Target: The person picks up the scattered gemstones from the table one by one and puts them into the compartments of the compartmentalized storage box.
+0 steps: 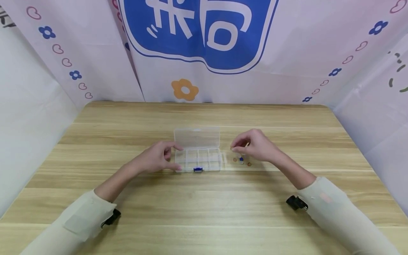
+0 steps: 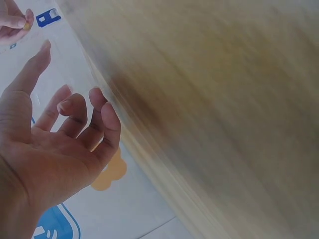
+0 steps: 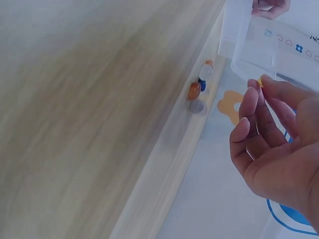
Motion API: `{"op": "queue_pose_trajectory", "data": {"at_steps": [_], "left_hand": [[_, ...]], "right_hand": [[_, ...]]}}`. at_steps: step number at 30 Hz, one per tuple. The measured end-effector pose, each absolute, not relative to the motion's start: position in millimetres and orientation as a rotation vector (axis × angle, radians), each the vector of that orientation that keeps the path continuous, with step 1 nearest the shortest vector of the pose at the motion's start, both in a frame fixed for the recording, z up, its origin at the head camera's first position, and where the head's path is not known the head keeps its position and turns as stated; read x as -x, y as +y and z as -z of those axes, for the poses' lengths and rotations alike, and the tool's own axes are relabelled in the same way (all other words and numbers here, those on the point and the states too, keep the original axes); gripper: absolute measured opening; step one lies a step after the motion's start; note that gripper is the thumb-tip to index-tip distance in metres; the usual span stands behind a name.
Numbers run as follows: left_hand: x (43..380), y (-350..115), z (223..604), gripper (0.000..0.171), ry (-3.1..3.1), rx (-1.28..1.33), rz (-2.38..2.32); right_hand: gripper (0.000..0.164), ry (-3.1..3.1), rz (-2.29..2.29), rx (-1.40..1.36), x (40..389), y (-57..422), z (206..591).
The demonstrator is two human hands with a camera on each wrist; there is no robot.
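A clear plastic compartment box (image 1: 208,170) lies on the table with its transparent lid (image 1: 197,137) raised at the back. A blue latch (image 1: 198,169) sits at its front edge. At the box's left end, my left hand (image 1: 156,156) holds it, index finger at the back and thumb at the front corner. To the right of the box, my right hand (image 1: 256,145) pinches a small yellow-orange bead (image 3: 260,81) between thumb and index finger. Under that hand lie several beads: an orange bead (image 3: 194,91), a blue bead (image 3: 202,85) and a clear bead (image 3: 206,71) among them.
The wooden table (image 1: 204,209) reaches back to a white printed cloth (image 1: 271,86) hanging behind it. A clear strip-like piece (image 1: 223,160) shows beside the box's right end. Black wrist cameras are strapped at both pale sleeves (image 1: 331,205).
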State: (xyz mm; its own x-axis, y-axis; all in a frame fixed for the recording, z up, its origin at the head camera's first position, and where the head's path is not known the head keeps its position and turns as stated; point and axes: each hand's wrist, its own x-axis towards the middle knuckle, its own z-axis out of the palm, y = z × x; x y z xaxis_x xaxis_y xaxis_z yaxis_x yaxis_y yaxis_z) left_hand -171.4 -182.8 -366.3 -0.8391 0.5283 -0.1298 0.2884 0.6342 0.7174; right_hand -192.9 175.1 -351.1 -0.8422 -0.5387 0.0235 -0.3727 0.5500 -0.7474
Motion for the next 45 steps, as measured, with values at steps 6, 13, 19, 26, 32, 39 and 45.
{"op": "queue_pose_trajectory", "data": {"at_steps": [6, 13, 19, 26, 32, 39, 45], "left_hand": [[172, -183, 366, 0.061, 2.536, -0.657, -1.007], [172, -182, 365, 0.061, 2.538, -0.651, -1.007], [171, -181, 363, 0.061, 2.537, -0.64, -1.001], [170, -181, 362, 0.06, 2.54, -0.649, -0.996], [170, -181, 363, 0.06, 2.552, -0.668, -0.993], [171, -180, 364, 0.06, 2.556, -0.647, -0.973], [171, -180, 363, 0.06, 2.563, -0.637, -0.97]], "right_hand": [[0.007, 2.561, 1.203, 0.77, 191, 166, 349], [0.006, 2.528, 1.248, 0.77, 192, 153, 351], [0.009, 2.455, 1.342, 0.741, 193, 141, 352], [0.01, 2.439, 1.361, 0.711, 193, 129, 353], [0.007, 2.429, 1.365, 0.69, 193, 123, 353], [0.005, 2.422, 1.334, 0.685, 192, 117, 351], [0.005, 2.403, 1.333, 0.702, 193, 110, 349]]}}
